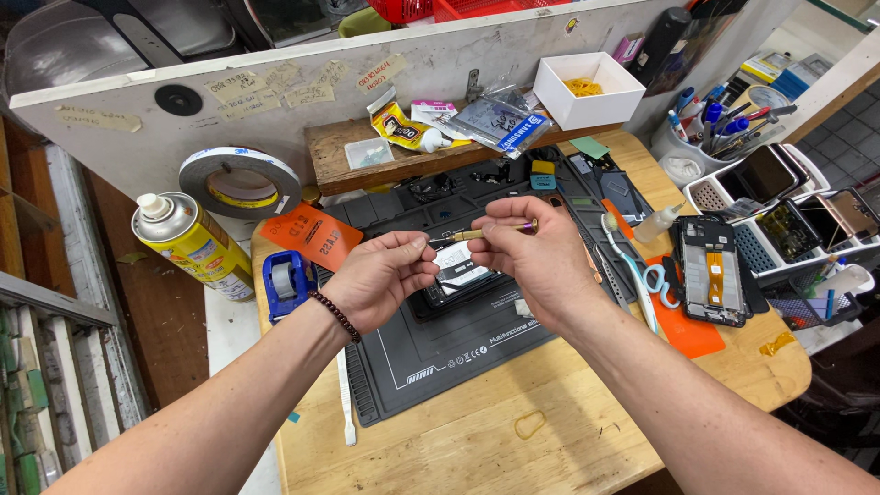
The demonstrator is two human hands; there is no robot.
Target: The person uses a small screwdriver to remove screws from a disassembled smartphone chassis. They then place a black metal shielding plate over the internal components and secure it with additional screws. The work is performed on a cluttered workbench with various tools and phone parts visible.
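Note:
My right hand grips a slim gold-coloured screwdriver held level, its tip pointing left. My left hand, with a dark bead bracelet on the wrist, has its fingers pinched together right at that tip; what sits between them is too small to see. Both hands hover over an opened phone lying on a dark grey work mat on the wooden table.
A second opened phone lies on an orange pad at right, beside white trays with more phones. A yellow spray can, a blue tape dispenser and a big tape roll stand at left. Scissors lie right of the mat.

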